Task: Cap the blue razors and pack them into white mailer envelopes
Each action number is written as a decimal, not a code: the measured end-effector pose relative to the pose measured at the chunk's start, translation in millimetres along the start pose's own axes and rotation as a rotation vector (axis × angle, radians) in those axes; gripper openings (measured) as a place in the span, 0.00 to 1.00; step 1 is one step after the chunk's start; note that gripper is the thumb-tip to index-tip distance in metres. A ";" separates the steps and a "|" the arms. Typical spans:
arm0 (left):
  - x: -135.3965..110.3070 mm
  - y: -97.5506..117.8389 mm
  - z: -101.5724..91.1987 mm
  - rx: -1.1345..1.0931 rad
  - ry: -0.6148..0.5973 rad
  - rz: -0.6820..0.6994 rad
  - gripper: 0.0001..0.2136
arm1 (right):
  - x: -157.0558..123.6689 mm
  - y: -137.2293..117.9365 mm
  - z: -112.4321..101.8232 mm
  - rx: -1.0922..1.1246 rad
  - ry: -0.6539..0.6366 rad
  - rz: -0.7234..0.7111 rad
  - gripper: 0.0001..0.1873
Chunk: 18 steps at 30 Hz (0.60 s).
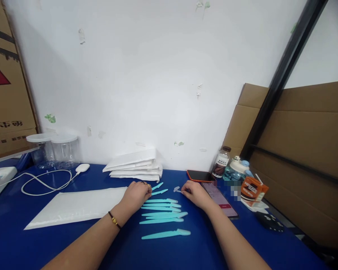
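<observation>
My left hand [137, 195] is closed at the fingertips on the handle end of a teal eyebrow razor [159, 192]. Another teal razor [157, 186] lies just beyond it, its handle end hidden by my fingers. My right hand [194, 192] pinches a small translucent piece that looks like a blade cap [179, 191]; a second clear bit [176, 188] lies against it. Nearer to me, several teal razors [160, 205] lie in loose rows with their heads to the right. One single razor [166, 234] lies closest, apart from the others.
A white padded envelope [73, 208] lies left, with a stack of envelopes [135, 165] by the wall. On the right are two phones [219, 198], a bottle [222, 162], a blue cup [235, 170] and an orange drink carton [252, 189]. Clear jars [64, 152] and a white cable [49, 193] stand left.
</observation>
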<state>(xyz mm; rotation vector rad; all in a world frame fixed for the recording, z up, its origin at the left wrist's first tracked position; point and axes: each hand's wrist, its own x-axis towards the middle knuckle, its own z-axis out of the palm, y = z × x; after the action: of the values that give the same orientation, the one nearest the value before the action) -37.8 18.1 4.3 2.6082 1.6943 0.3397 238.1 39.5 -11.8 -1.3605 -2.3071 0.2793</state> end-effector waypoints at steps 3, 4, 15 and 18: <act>-0.3 2.1 -1.4 0.049 0.004 0.037 0.11 | 0.0 -1.8 2.2 0.007 -0.013 -0.037 0.08; -0.4 2.7 -1.5 0.051 0.003 0.050 0.11 | 0.4 -2.0 3.7 0.015 -0.014 -0.051 0.08; 1.4 4.4 8.3 -0.011 0.010 0.143 0.11 | 4.1 -17.0 15.0 0.039 -0.020 -0.142 0.06; 0.0 10.2 8.6 -0.037 -0.004 0.159 0.11 | 3.2 -23.1 17.1 0.041 -0.025 -0.167 0.06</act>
<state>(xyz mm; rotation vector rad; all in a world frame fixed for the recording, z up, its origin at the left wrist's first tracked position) -27.1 14.7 -2.8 2.7208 1.4685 0.3642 210.7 31.8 -17.0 -1.1422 -2.4053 0.2901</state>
